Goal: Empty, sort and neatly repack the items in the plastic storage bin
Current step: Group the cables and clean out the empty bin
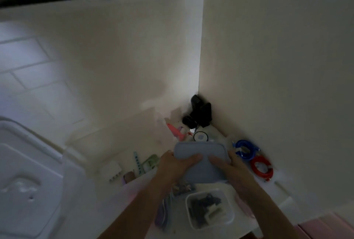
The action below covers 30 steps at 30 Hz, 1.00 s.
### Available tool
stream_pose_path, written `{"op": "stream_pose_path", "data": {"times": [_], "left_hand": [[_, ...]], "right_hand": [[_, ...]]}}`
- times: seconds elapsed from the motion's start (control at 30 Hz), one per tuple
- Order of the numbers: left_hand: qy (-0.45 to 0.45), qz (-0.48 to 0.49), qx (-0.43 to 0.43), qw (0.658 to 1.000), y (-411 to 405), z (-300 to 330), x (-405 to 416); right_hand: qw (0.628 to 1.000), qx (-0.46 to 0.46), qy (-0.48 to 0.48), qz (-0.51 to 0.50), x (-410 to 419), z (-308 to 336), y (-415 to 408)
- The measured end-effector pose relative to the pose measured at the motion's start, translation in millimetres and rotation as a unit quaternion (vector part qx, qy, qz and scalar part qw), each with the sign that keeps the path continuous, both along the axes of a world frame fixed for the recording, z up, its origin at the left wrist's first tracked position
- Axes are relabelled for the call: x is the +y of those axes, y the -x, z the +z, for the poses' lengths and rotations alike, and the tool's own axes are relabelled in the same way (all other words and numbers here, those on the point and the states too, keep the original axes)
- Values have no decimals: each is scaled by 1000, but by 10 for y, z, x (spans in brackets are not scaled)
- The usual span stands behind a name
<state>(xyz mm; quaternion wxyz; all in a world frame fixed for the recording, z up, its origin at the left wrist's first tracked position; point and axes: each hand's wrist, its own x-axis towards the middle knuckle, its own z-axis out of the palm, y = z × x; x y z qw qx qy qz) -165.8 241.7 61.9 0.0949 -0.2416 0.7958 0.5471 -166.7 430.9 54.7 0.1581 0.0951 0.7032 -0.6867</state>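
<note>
Pouch [201,160]: plain grey-blue, rounded, no readable writing; left hand [176,164] and right hand [229,167] both grip it.

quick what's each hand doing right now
Left hand: holding the left end of the soft grey-blue rectangular pouch.
Right hand: holding the same pouch's right end.

- No legible text, labels, brands or numbers anywhere in view
- Frame dim and blurred; any print too small to read
</note>
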Motion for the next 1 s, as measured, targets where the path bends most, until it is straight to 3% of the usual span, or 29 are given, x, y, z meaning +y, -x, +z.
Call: {"op": "stream_pose_path", "data": {"times": [0.17, 0.27, 0.4, 0.57, 0.7, 0.87, 0.93, 1.0], "left_hand": [[-86, 39, -135, 986, 5, -575, 262], [-112, 20, -156, 981, 65, -909, 391], [-41, -47, -144, 988, 224, -1153, 571], [0, -40, -163, 986, 750, -1351, 694], [-65, 4, -173, 983, 992, -1579, 635], [-83, -1, -191, 978, 988, -1803, 686], [-63, -16, -182, 981, 980, -1795, 723], [3, -92, -165, 982, 912, -1711, 734]], "right_hand": [[998, -58, -12, -22, 285, -395, -147], [994, -90, -34, -59, 447, -647, -89], [988, -106, -83, -77, 585, -954, 231], [972, -80, -202, -93, 655, -1330, 754], [953, -92, -286, -29, 674, -1658, 1024], [934, -101, -336, 74, 662, -1943, 1114], [927, -106, -348, 96, 664, -2005, 1147], [921, -84, -364, 107, 652, -1964, 1104]]}}
